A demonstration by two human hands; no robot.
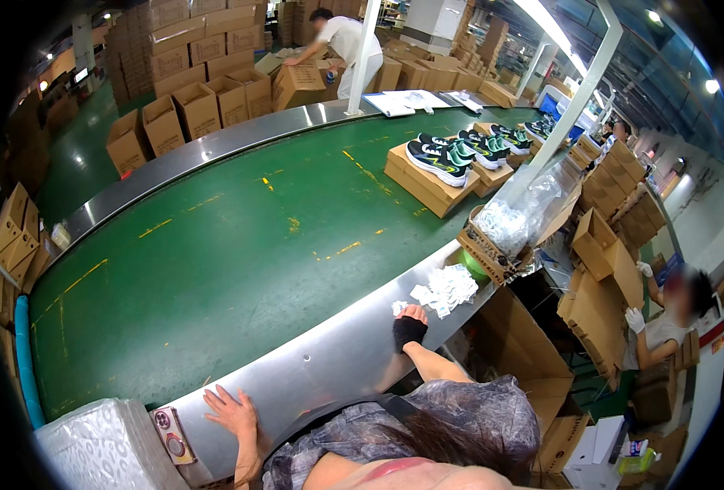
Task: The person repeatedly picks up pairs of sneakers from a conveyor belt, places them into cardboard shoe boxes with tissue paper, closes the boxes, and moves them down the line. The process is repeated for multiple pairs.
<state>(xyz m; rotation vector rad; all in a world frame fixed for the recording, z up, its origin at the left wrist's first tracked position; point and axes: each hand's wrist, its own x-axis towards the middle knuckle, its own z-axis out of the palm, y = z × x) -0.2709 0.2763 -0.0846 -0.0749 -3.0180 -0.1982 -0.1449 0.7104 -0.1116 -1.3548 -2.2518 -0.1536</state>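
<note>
Left hand [235, 415]: bare, palm down on the metal surface [337, 357], near left; grip spread, fingers apart.
Right hand [411, 327]: black fingerless glove, near middle, fingertips down by the left edge of the packets [448, 290]; whether its grip pinches one, cannot tell.
Packets: small, white, loosely heaped on the surface, just beyond and right of the right hand.
Phone [174, 437]: on the surface, left of the left hand, beside a wrapped stack [100, 447].
Bag [509, 224]: clear, white contents, in an open carton [486, 250] right of the packets.
Belt [239, 269]: green, yellow marks, beyond the surface.
Shoes [438, 162]: dark, green-trimmed, on brown boxes [429, 193], far right.
Papers [407, 101]: white, far edge.
</note>
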